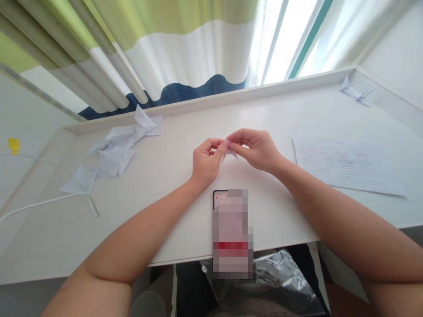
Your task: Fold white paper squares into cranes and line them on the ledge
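Note:
A small folded white paper [232,154] is pinched between both hands above the middle of the desk, its pointed ends sticking out below the fingers. My left hand [209,159] grips it from the left with thumb and forefinger. From the right, my right hand [256,149] pinches its top, the fingers curled. Much of the paper is hidden behind the fingertips. Below the hands, near the desk's front edge, a phone [231,233] shows a blurred-out screen.
Several folded white papers [114,154] lie at the back left. A folded paper figure [355,92] rests in the far right corner, and printed sheets [343,165] lie at right. A white cable [66,198] crosses the left side. Curtains [191,48] hang behind the desk [185,233].

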Action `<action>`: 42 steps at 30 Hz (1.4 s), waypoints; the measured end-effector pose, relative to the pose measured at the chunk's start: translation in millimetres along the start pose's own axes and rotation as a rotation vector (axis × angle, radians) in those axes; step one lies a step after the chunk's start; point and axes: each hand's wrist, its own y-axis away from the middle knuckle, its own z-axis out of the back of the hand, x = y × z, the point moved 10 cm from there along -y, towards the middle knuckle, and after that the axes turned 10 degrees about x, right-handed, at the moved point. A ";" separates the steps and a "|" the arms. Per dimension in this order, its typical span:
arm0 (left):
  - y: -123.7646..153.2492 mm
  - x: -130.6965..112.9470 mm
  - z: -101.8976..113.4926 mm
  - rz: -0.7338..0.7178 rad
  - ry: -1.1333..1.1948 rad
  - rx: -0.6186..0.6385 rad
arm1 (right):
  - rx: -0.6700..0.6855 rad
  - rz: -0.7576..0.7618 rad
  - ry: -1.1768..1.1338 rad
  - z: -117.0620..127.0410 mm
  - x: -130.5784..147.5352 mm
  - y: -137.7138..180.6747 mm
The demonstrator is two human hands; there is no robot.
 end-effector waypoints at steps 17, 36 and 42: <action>2.3 -6.1 2.0 -0.050 -0.101 -0.022 | -0.077 -0.021 -0.084 2.0 2.5 2.2; 0.3 -5.4 3.7 -0.064 -0.122 -0.024 | -0.042 -0.072 -0.120 -3.2 -5.2 0.5; -0.2 -4.8 3.0 -0.095 -0.088 -0.025 | -0.027 -0.031 -0.093 -3.1 -1.7 0.0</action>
